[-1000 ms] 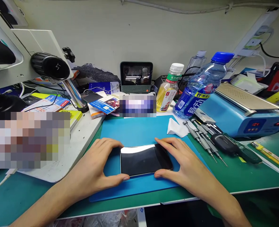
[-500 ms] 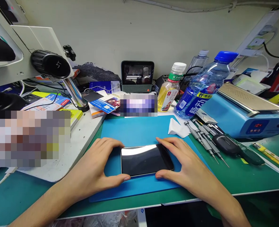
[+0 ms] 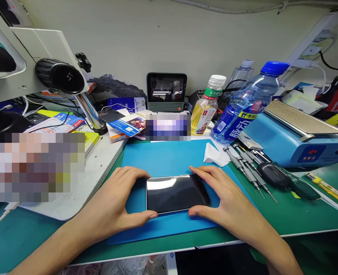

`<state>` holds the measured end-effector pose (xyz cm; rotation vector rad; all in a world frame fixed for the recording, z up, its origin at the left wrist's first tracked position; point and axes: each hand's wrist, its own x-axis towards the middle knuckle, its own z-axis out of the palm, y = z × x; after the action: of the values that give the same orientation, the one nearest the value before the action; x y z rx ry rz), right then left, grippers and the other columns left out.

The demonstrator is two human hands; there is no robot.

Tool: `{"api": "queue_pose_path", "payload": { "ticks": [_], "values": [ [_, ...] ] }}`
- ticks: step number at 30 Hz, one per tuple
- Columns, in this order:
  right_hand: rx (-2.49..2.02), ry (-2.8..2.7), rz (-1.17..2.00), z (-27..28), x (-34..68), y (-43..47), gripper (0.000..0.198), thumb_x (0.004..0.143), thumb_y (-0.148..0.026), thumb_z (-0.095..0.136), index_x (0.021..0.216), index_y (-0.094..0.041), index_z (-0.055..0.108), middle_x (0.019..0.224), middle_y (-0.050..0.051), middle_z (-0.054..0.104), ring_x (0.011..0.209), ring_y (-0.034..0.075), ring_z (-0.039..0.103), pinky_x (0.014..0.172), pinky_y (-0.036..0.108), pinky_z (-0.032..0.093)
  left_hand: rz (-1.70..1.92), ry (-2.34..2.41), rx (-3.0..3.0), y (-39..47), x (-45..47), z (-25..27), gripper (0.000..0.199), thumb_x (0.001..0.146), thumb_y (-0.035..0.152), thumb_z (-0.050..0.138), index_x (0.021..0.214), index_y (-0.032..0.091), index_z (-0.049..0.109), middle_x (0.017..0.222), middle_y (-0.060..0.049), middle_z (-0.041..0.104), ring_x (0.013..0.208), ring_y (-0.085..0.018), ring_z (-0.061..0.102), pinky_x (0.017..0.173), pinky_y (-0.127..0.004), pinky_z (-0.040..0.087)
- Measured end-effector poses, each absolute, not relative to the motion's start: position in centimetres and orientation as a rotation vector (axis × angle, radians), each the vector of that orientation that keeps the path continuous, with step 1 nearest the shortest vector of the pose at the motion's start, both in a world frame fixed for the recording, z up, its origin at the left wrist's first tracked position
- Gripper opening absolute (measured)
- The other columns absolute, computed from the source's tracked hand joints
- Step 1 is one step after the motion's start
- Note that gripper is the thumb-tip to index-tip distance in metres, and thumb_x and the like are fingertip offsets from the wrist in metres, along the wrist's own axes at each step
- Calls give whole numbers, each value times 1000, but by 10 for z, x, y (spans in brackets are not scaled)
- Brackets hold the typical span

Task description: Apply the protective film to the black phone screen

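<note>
A smartphone (image 3: 176, 194) with a dark, glossy screen is level in front of me, over a blue mat (image 3: 160, 156); a bright reflection crosses its upper left. My left hand (image 3: 123, 198) grips its left end, thumb along the near edge and fingers at the far edge. On the other end, my right hand (image 3: 217, 194) holds it the same way, thumb near and fingertips at the far corner. Whether the phone touches the mat or is slightly raised I cannot tell. A crumpled white tissue (image 3: 214, 154) lies behind my right hand.
Several screwdrivers (image 3: 249, 172) and a black case (image 3: 273, 175) lie to the right, before a blue heated-plate machine (image 3: 283, 141). Two drink bottles, one with yellow liquid (image 3: 204, 110) and one blue-capped (image 3: 243, 107), stand behind. A microscope stand (image 3: 97, 122) rises on the left.
Both hands keep the same grip on the smartphone. The view has shifted very slightly; nothing else has visibly moved.
</note>
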<state>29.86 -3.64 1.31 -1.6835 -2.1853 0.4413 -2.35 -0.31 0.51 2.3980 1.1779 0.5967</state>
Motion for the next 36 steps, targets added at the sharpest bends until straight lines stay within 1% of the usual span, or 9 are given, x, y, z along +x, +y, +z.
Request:
{"api": "queue_pose_path", "payload": {
  "ticks": [5,10,13,20,25,31,36],
  "values": [
    [-1679,-2184,446,13,298,-35,83,81,-69,78,153,-35,55,148,9,58,136,34,58,112,50,53,591,1180,2408,-4,-23,6,56,89,48,80,134,28,55,134,-9,65,125,-35,61,106,-50,51],
    [-1664,-2151,461,14,298,-34,77,81,-68,80,148,-35,60,145,9,62,132,35,61,110,50,55,596,1191,2409,-2,-23,5,56,89,47,79,135,28,55,134,-9,66,124,-34,62,105,-49,52],
    [-1654,-2134,487,14,299,-33,75,81,-68,80,146,-35,62,144,9,62,132,35,62,110,51,54,590,1179,2408,-2,-24,5,56,89,47,79,136,28,54,135,-9,66,125,-34,62,105,-49,52],
    [-1643,-2124,512,11,301,-33,74,82,-70,78,146,-37,60,146,8,59,135,34,58,114,50,50,608,1184,2379,-4,-23,7,54,90,48,78,135,28,56,134,-8,66,125,-34,61,106,-48,51],
    [-1638,-2128,520,11,302,-34,74,84,-70,76,148,-38,58,147,6,58,135,32,59,114,48,51,599,1168,2384,-2,-23,8,56,89,48,78,135,27,55,134,-9,65,125,-33,60,107,-48,50],
    [-1562,-2106,430,8,305,-36,69,86,-67,76,146,-39,60,146,6,58,135,32,60,114,45,52,525,1154,2397,-1,-23,10,56,89,48,79,134,26,53,134,-9,63,124,-33,58,107,-49,49],
    [-1521,-2109,353,9,306,-36,69,88,-64,76,149,-40,57,146,6,59,135,34,61,114,47,52,482,1129,2422,-1,-20,11,58,89,49,79,133,27,47,140,-8,59,129,-33,53,109,-50,45]
  ]
}}
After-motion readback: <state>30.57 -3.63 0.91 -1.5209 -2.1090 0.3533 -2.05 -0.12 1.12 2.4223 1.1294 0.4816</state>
